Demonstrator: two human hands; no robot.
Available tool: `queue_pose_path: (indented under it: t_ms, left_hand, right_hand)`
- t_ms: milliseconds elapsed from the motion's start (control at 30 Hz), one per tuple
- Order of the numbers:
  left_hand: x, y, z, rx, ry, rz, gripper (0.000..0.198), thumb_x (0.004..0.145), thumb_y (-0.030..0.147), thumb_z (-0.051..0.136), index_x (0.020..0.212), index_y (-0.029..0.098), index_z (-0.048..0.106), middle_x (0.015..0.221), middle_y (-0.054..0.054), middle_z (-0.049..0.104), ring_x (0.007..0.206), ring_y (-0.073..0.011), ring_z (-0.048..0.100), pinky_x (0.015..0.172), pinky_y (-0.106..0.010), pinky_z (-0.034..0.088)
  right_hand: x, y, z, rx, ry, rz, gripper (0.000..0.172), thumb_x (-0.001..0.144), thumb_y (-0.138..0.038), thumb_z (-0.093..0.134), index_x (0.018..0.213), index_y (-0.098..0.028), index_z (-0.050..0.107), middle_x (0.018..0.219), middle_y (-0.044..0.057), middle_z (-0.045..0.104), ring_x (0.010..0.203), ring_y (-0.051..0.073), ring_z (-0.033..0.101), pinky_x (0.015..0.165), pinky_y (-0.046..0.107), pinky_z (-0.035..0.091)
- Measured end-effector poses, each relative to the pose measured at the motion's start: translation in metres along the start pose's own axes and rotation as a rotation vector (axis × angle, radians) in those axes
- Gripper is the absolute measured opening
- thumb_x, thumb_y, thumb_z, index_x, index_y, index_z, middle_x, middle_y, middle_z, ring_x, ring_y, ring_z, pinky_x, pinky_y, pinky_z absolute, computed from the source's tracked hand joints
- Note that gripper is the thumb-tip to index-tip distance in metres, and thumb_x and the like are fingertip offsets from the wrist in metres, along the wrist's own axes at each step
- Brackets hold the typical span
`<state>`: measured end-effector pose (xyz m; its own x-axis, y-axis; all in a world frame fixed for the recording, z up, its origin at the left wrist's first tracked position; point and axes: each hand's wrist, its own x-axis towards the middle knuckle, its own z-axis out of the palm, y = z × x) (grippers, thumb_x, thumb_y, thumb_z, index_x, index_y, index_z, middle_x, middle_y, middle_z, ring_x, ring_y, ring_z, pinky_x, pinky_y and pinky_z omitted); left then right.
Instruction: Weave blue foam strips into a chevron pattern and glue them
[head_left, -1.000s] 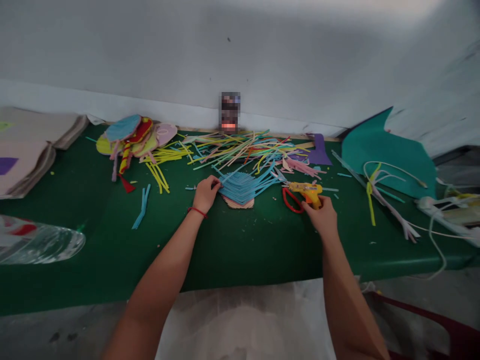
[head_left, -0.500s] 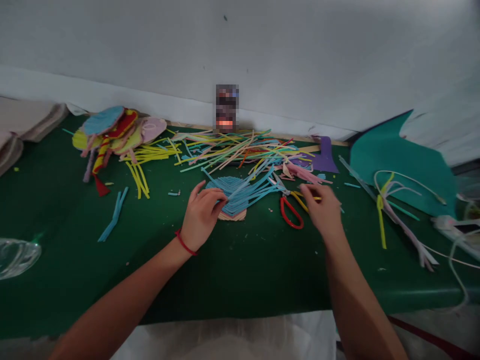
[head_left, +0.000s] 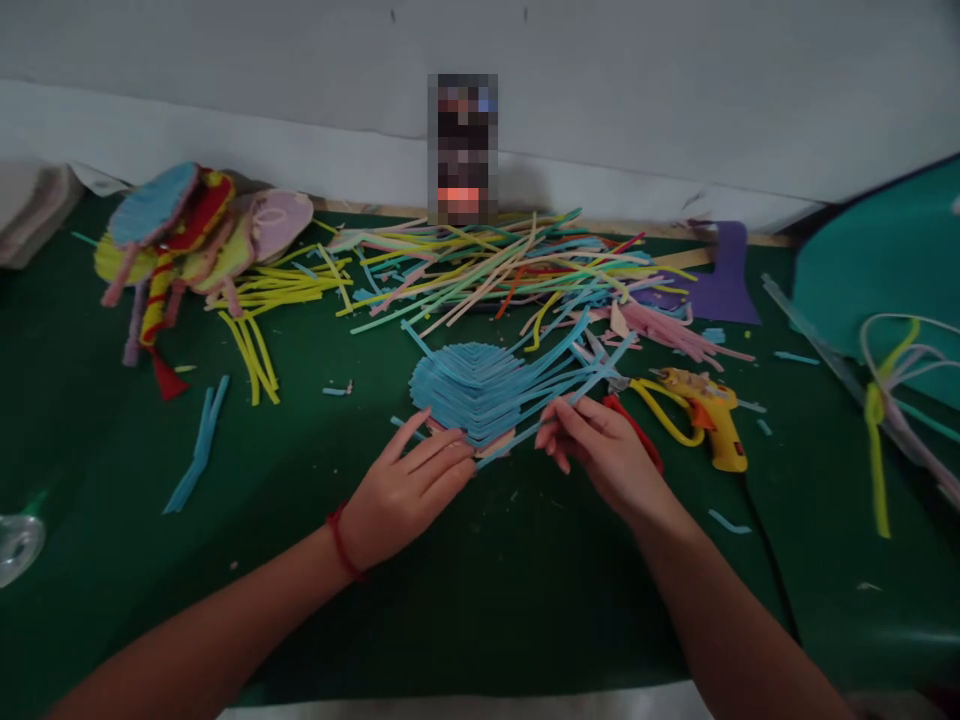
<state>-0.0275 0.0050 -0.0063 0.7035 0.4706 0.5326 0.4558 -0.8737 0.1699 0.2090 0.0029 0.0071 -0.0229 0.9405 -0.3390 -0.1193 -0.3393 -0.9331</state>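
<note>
A heart-shaped piece covered with blue foam strips (head_left: pixel 472 390) lies on the green table cloth (head_left: pixel 480 580). My left hand (head_left: pixel 409 485) rests with fingers stretched flat against its lower left edge, a red band on the wrist. My right hand (head_left: pixel 596 450) is at its lower right, fingertips pinched on the loose ends of the blue strips. A yellow glue gun (head_left: pixel 709 405) lies just right of that hand. Red-and-yellow-handled scissors (head_left: pixel 652 405) lie between hand and glue gun, partly hidden.
A heap of coloured foam strips (head_left: pixel 510 270) lies behind the heart. Finished foam shapes (head_left: pixel 187 230) are piled at the back left, with yellow strips (head_left: pixel 255 345) and blue strips (head_left: pixel 199 440) nearby. Teal foam sheet (head_left: pixel 885 260) and purple foam (head_left: pixel 724 285) sit at right.
My right hand left the glue gun and came left to the heart's strip ends. My left hand slid down to the heart's lower edge. The view moved closer.
</note>
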Motion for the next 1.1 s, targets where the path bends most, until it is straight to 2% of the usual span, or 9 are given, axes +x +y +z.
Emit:
queue_pose_path:
  t_ms: [200,400,533,633,767,900,1100]
  left_hand:
    - [-0.005,-0.006,-0.002,-0.020,-0.086,-0.251,0.039,0.090,0.021,0.050,0.129,0.019,0.048,0.117,-0.010,0.066,0.109,-0.0210,0.062,0.107,-0.046,0.040]
    - [-0.011,-0.016,-0.001,0.052,-0.109,-0.403,0.044,0.089,0.016,0.046,0.133,0.020,0.045,0.126,-0.010,0.061,0.116,-0.0231,0.057,0.105,-0.046,0.042]
    - [-0.011,-0.017,-0.002,0.072,-0.118,-0.431,0.047,0.089,0.015,0.044,0.136,0.019,0.042,0.125,-0.010,0.062,0.115,-0.0233,0.058,0.104,-0.046,0.043]
    - [-0.010,-0.011,-0.003,0.097,-0.141,-0.418,0.051,0.090,0.016,0.043,0.140,0.020,0.037,0.125,-0.011,0.061,0.116,-0.0239,0.058,0.104,-0.046,0.043]
    - [-0.014,0.007,0.000,0.126,-0.199,-0.442,0.056,0.091,0.030,0.044,0.144,0.017,0.030,0.135,-0.016,0.053,0.121,-0.0288,0.053,0.102,-0.048,0.044]
    - [-0.024,0.023,0.010,0.141,-0.261,-0.509,0.067,0.090,0.046,0.041,0.146,0.014,0.026,0.142,-0.020,0.043,0.128,-0.0355,0.045,0.101,-0.055,0.041]
    - [-0.031,0.027,0.018,0.163,-0.297,-0.521,0.069,0.090,0.051,0.035,0.147,0.014,0.024,0.144,-0.022,0.039,0.130,-0.0372,0.041,0.099,-0.059,0.040]
  right_hand:
    - [0.004,0.005,-0.007,-0.020,0.031,0.021,0.034,0.075,-0.051,0.068,0.076,-0.017,0.061,0.062,0.003,0.065,0.053,0.013,0.057,0.049,0.025,0.046]
    - [0.009,0.012,-0.015,-0.042,0.045,0.037,0.031,0.079,-0.048,0.065,0.077,-0.018,0.061,0.063,0.003,0.064,0.054,0.012,0.057,0.050,0.024,0.046]
    - [0.011,0.013,-0.016,-0.075,0.060,0.059,0.031,0.078,-0.049,0.065,0.076,-0.018,0.061,0.063,0.003,0.064,0.053,0.013,0.056,0.050,0.025,0.046]
    - [0.012,0.015,-0.017,-0.090,0.059,0.070,0.032,0.078,-0.050,0.065,0.078,-0.018,0.061,0.064,0.003,0.064,0.053,0.013,0.056,0.050,0.025,0.046]
    - [0.014,0.017,-0.018,-0.093,0.065,0.084,0.032,0.079,-0.050,0.064,0.080,-0.018,0.062,0.065,0.003,0.064,0.053,0.012,0.055,0.050,0.025,0.046]
    - [0.015,0.017,-0.018,-0.080,0.086,0.094,0.032,0.078,-0.049,0.065,0.079,-0.018,0.062,0.066,0.003,0.065,0.052,0.011,0.054,0.049,0.024,0.045]
    - [0.016,0.016,-0.015,-0.065,0.113,0.105,0.032,0.076,-0.049,0.068,0.078,-0.017,0.064,0.067,0.004,0.065,0.053,0.011,0.055,0.048,0.024,0.047]
